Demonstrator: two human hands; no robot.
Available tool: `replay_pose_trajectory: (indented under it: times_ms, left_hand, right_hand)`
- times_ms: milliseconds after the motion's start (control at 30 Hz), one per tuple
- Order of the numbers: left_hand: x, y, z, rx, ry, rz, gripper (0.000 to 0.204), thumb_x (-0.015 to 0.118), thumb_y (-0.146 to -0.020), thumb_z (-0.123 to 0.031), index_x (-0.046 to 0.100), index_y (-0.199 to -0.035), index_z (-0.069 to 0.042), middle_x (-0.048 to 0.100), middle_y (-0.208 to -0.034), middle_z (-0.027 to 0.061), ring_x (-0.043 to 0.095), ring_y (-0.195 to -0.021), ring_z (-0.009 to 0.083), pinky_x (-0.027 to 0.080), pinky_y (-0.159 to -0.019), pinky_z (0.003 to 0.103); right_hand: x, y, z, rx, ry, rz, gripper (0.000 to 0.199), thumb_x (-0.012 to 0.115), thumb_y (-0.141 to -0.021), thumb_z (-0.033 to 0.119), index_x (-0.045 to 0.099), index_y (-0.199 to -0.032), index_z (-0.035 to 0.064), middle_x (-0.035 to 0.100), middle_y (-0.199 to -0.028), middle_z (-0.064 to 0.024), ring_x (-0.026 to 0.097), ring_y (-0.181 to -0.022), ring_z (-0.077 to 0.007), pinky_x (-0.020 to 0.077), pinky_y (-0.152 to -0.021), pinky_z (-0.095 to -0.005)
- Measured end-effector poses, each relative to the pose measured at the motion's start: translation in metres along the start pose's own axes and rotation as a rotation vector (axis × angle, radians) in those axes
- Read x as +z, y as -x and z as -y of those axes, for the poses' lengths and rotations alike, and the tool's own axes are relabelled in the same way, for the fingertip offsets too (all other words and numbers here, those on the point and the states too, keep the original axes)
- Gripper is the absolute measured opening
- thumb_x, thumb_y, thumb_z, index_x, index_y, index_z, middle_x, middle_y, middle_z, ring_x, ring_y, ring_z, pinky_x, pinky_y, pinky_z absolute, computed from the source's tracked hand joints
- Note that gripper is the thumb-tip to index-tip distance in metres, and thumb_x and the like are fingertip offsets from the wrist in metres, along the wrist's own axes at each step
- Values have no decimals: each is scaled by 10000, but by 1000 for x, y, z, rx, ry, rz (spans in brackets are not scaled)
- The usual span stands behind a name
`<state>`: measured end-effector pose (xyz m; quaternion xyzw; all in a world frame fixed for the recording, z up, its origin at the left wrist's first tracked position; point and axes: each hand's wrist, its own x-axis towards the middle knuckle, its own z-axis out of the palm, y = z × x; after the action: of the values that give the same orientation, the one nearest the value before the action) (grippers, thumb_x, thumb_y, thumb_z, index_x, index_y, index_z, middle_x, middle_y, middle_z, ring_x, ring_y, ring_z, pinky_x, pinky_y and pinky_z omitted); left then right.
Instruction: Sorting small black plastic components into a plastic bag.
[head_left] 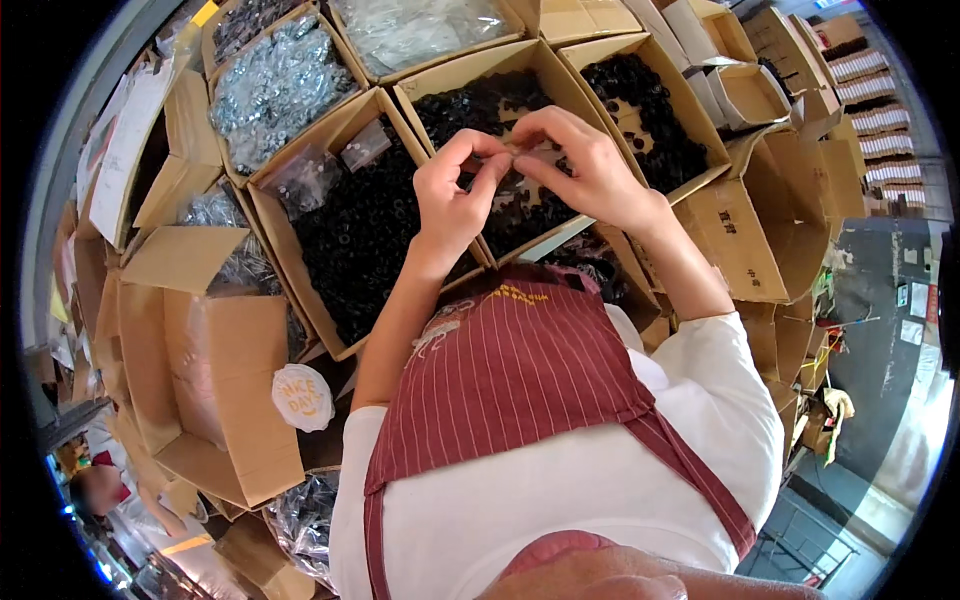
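Your apron (520, 370) is closest. Above it, your left hand (455, 195) and right hand (590, 165) pinch one small clear bag (515, 152) over the middle box (500, 100) of black rings. It looks light, soft and slippery; hold its top edge.

The apron (520, 370) is dark red with thin white stripes, over a white shirt (600, 490). Brown cardboard boxes (355, 215) hold black rings (360, 230); one box holds silvery parts (275, 85).
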<state>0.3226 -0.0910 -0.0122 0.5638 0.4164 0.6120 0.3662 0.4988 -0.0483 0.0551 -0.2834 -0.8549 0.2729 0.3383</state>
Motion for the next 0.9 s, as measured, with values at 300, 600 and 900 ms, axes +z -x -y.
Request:
replay_pose_trajectory:
  times_ms: [300, 600, 900]
  left_hand:
    - [3, 0, -6, 29, 41, 117, 46, 686, -849, 43, 648, -864, 22, 662, -795, 20, 592, -709, 61, 477, -649, 216]
    - [6, 5, -10, -191, 212, 195, 27, 652, -917, -23, 671, -925, -5, 687, -859, 31, 603, -738, 79, 475, -646, 231]
    - [-103, -49, 77, -144, -808, -199, 276, 638, -825, -113, 665, -1086, -25, 706, -1045, 166, 677, -976, 271, 522, -881, 379]
  right_hand:
    - [-9, 22, 9, -131, 239, 6, 85, 637, -865, 61, 565, -885, 22, 593, -845, -118, 593, -832, -328, 444, -834, -399]
    - [-35, 76, 11, 59, 147, -133, 175, 758, -813, 91, 596, -799, 24, 615, -793, -119, 605, -841, -328, 487, -801, -399]
    - [-86, 178, -9, 752, -611, -598, 194, 562, -997, 188, 619, -1031, 5, 670, -1185, -138, 671, -990, -170, 539, -866, -315]
